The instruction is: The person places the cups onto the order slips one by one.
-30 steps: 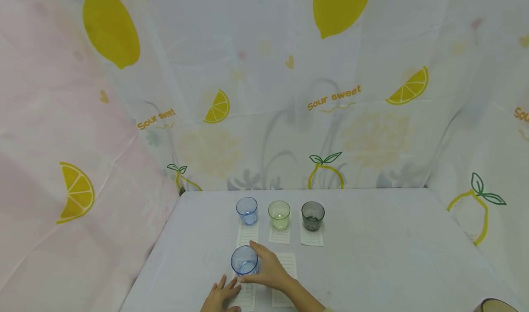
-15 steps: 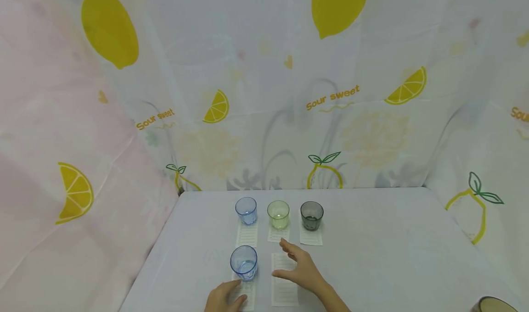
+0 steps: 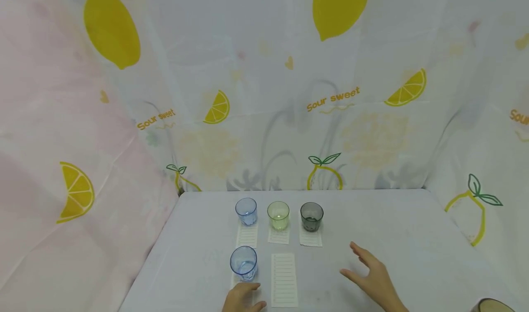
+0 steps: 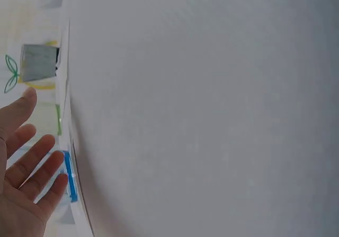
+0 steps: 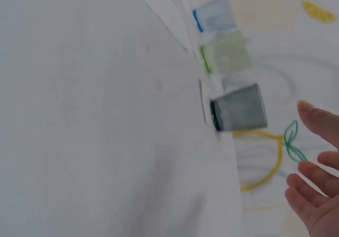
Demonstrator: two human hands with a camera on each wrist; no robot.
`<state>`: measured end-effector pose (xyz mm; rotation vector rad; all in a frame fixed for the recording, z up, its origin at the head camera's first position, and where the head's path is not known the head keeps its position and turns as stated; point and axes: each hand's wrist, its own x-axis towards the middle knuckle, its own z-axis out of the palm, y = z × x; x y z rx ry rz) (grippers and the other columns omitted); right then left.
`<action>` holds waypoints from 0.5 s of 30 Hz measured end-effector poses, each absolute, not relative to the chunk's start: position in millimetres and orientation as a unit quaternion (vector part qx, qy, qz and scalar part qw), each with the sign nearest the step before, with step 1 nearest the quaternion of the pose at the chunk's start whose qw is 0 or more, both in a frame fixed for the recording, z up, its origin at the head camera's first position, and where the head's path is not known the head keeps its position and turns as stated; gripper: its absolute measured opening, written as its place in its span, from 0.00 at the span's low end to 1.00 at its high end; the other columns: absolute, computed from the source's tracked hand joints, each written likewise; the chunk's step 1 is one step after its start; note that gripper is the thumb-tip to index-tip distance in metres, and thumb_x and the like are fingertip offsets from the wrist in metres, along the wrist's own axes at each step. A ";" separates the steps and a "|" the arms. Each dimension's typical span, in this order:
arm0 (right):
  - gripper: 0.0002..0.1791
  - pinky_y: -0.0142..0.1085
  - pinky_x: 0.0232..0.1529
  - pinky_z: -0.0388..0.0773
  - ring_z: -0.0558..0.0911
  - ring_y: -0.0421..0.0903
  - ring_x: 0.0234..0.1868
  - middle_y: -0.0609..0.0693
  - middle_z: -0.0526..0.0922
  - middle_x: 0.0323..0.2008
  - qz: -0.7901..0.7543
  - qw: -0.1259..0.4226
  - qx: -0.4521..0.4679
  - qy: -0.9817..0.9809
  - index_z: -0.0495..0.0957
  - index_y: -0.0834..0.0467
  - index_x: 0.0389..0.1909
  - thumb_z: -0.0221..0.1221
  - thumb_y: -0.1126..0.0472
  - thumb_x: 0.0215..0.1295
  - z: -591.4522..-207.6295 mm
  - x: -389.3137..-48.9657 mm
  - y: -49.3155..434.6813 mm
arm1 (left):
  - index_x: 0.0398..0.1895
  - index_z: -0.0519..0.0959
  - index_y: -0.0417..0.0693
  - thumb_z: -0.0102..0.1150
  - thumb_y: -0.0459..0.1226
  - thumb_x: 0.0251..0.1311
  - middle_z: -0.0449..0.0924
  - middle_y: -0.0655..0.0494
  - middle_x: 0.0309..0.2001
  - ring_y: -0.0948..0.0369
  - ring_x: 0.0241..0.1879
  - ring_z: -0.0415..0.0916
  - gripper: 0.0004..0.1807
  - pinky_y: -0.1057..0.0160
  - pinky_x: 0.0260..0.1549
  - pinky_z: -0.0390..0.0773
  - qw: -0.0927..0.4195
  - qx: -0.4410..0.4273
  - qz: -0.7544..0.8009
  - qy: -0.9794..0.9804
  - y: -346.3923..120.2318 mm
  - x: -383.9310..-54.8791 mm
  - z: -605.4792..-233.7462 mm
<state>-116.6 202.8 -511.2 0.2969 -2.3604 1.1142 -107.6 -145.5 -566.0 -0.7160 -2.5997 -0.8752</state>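
In the head view a blue glass point(image 3: 244, 264) stands upright on a lined paper slip near the table's front. Just below it is my left hand point(image 3: 241, 298), fingers loosely bent and holding nothing; the left wrist view shows that hand point(image 4: 32, 173) with its fingers spread. My right hand point(image 3: 374, 280) is over the right part of the table, thumb and fingers apart, with nothing between them. Behind, a second blue glass point(image 3: 246, 212), a green glass point(image 3: 278, 216) and a dark grey glass point(image 3: 311, 217) stand in a row, each by its own slip.
A lined paper slip point(image 3: 284, 280) lies bare right of the front blue glass. At the bottom right corner a brownish glass point(image 3: 492, 305) is partly cut off. The white table point(image 3: 392, 225) is bordered by lemon-print cloth point(image 3: 264, 73) at the back and sides.
My right hand has let go of the front blue glass and moved well to the right. My left hand has shifted slightly right, below that glass. The glass stays in place.
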 end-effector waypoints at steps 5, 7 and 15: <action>0.36 0.09 0.50 0.60 0.78 0.37 0.50 0.67 0.81 0.45 0.334 0.321 0.049 -0.885 0.77 0.71 0.48 0.76 0.65 0.32 -506.0 -99.9 249.4 | 0.39 0.82 0.41 0.73 0.50 0.41 0.83 0.52 0.36 0.55 0.39 0.79 0.26 0.58 0.38 0.81 0.090 -0.246 -0.274 -0.925 -134.3 -109.7 -565.6; 0.34 0.08 0.52 0.55 0.79 0.50 0.48 0.69 0.80 0.43 0.304 0.349 0.029 -0.886 0.77 0.72 0.46 0.76 0.62 0.35 -505.5 -94.2 264.8 | 0.39 0.82 0.40 0.72 0.53 0.40 0.83 0.49 0.38 0.51 0.41 0.79 0.28 0.55 0.39 0.81 0.105 -0.266 -0.264 -0.921 -130.8 -111.4 -567.9; 0.54 0.26 0.65 0.58 0.74 0.73 0.47 0.79 0.76 0.38 0.250 0.458 -0.019 -0.853 0.75 0.81 0.40 0.49 0.25 0.54 -512.9 -80.3 315.4 | 0.43 0.81 0.36 0.68 0.59 0.41 0.81 0.37 0.44 0.41 0.47 0.77 0.37 0.50 0.44 0.79 0.133 -0.308 -0.200 -0.921 -119.3 -115.9 -573.8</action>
